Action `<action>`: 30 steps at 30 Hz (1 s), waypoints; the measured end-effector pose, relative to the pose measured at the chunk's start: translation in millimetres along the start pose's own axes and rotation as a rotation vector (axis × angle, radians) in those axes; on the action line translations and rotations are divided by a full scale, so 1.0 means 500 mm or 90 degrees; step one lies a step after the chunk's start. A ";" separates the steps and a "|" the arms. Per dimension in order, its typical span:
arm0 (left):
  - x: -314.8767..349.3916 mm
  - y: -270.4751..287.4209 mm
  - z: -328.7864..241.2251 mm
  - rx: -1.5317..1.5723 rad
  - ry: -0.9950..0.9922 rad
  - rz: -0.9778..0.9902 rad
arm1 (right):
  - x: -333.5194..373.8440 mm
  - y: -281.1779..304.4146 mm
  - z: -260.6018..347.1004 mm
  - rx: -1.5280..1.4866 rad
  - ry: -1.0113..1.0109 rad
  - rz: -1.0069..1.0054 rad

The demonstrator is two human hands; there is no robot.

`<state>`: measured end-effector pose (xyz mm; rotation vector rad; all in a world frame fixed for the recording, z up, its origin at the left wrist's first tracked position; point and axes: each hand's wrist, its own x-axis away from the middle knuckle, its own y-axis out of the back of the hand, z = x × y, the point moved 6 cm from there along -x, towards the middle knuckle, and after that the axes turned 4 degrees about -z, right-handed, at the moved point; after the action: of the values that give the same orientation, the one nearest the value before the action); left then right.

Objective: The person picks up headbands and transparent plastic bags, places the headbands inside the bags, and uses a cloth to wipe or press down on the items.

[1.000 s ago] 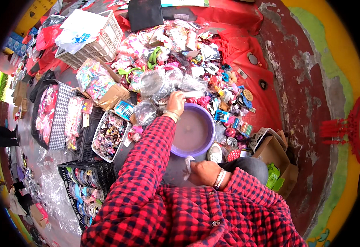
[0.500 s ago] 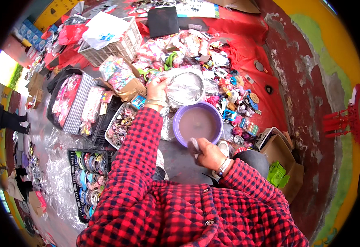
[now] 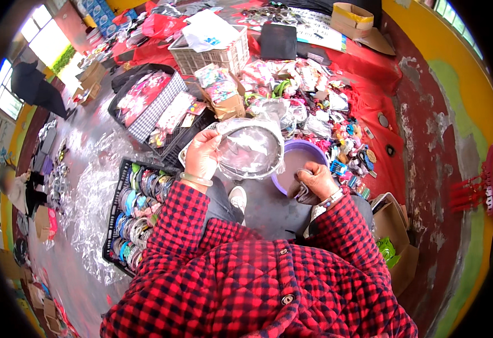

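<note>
My left hand (image 3: 202, 159) is closed on the edge of a clear plastic bag (image 3: 251, 149), held up in front of me. A dark round band lies inside the bag, stretched in a ring. To its right, a purple basin (image 3: 279, 183) with murky greyish liquid stands on the floor. My right hand (image 3: 318, 181) is at the basin's near right rim, its fingers closed round a crumpled dark brownish cloth (image 3: 306, 195). The bag covers part of the basin's left side.
On my left, a black crate (image 3: 113, 230) holds many headbands, with a packed checkered bag (image 3: 155, 107) beyond it. Small accessories are heaped on a red cloth (image 3: 373, 79) ahead. A cardboard box (image 3: 391, 225) sits at my right; a person (image 3: 39, 84) stands far left.
My left hand has brought the bag nearer to me and lower. My right hand keeps the cloth and is now closer against the basin. The whole view has shifted.
</note>
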<state>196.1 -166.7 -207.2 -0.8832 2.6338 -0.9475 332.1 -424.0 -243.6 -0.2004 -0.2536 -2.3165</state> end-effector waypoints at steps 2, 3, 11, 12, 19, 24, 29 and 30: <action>0.031 0.002 -0.011 -0.032 -0.001 0.003 | -0.010 0.018 -0.005 0.208 0.090 -0.039; 0.041 -0.003 -0.019 -0.025 -0.035 0.016 | -0.011 0.018 -0.001 0.148 0.134 -0.074; 0.086 -0.062 -0.043 -0.071 -0.065 0.104 | 0.048 0.002 0.050 -0.159 0.104 0.078; 0.086 -0.071 -0.034 -0.067 -0.055 0.121 | 0.055 0.005 0.053 -0.171 0.092 0.048; 0.084 -0.107 0.033 -0.089 0.060 0.166 | 0.068 0.014 0.039 -0.241 0.110 0.098; 0.078 -0.121 0.055 -0.100 0.087 0.175 | 0.075 0.023 0.029 -0.262 0.096 0.123; 0.072 -0.122 0.068 -0.090 0.105 0.177 | 0.070 0.031 0.020 -0.231 0.098 0.131; 0.068 -0.115 0.074 -0.087 0.106 0.175 | 0.070 0.031 0.020 -0.236 0.099 0.127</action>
<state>210.0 -241.5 -199.0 -0.4651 2.8919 -0.8099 320.1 -456.4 -224.2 -0.2159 0.2653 -2.1484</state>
